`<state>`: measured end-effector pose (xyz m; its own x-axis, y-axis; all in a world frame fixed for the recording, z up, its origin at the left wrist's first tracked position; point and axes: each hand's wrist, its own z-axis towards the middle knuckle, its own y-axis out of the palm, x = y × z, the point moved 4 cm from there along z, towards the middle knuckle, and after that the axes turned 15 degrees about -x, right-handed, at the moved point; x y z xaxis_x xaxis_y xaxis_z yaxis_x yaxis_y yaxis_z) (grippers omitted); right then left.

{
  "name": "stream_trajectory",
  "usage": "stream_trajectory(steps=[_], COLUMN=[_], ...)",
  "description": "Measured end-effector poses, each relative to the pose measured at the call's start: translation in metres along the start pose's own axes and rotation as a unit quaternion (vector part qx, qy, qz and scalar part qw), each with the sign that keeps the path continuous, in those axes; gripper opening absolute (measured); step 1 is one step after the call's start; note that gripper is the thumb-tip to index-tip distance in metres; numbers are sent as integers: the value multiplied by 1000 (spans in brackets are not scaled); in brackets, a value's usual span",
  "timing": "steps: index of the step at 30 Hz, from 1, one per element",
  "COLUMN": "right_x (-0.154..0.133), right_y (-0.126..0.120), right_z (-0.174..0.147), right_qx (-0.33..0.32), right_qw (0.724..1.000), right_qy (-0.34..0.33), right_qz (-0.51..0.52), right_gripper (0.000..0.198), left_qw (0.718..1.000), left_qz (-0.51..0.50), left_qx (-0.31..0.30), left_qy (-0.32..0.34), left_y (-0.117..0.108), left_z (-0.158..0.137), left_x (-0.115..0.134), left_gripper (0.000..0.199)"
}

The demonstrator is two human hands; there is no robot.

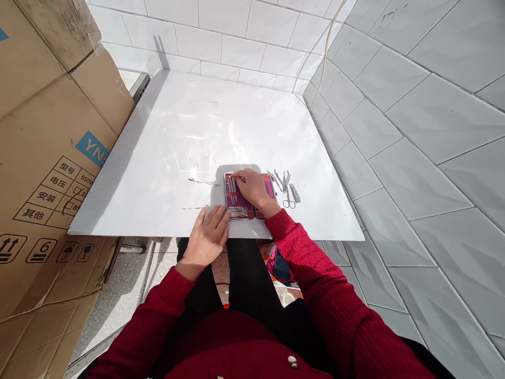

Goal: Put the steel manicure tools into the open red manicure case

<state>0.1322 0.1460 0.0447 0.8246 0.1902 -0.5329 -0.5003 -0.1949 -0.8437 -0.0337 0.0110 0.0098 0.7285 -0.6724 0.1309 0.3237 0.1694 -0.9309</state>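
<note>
An open manicure case (pixel 253 216) with a purple-red lining lies near the table's front edge. Several slim metal manicure tools (pixel 232 193) sit under a strap in its left half, and nail clippers (pixel 239 211) lie along the bottom. My right hand (pixel 252 187) reaches over the case, thumb and fingertips closed together at the upper ends of the slim tools; what they pinch is hidden. My left hand (pixel 209 231) rests open at the case's lower left corner, fingers stretched out. To the right are small scissors (pixel 289 202), pliers-like nippers (pixel 285 180) and another nail clipper (pixel 295 193).
Left of the case, two thin metal tools lie on the white table (pixel 177 131). A large cardboard box (pixel 47 158) stands along the left side. Tiled walls (pixel 418 121) border the back and right, with a cable (pixel 325 55) hanging in the corner.
</note>
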Motion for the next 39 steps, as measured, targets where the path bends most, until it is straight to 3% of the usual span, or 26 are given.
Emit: stream_trajectory(steps=[16, 20, 26, 34, 39], right_x=[-27, -46, -73, -82, -88], right_y=[1, 0, 17, 27, 30], right_z=[-20, -13, 10, 16, 20], right_qx=[-37, -51, -112, -131, -165], right_qw=[986, 988, 976, 961, 938], right_qy=[13, -31, -62, -65, -94], right_qz=[-162, -142, -174, -235, -291], right_gripper=[39, 30, 28, 27, 28], left_qw=[1000, 1000, 1000, 1000, 1000], left_qz=[-10, -21, -14, -7, -7], left_qx=[-5, -10, -13, -2, -2], left_qy=[1, -1, -2, -1, 1], left_y=[1, 0, -1, 0, 3], left_z=[-2, -1, -1, -1, -2], left_x=[0, 0, 0, 0, 0], left_gripper=[41, 41, 39, 37, 38])
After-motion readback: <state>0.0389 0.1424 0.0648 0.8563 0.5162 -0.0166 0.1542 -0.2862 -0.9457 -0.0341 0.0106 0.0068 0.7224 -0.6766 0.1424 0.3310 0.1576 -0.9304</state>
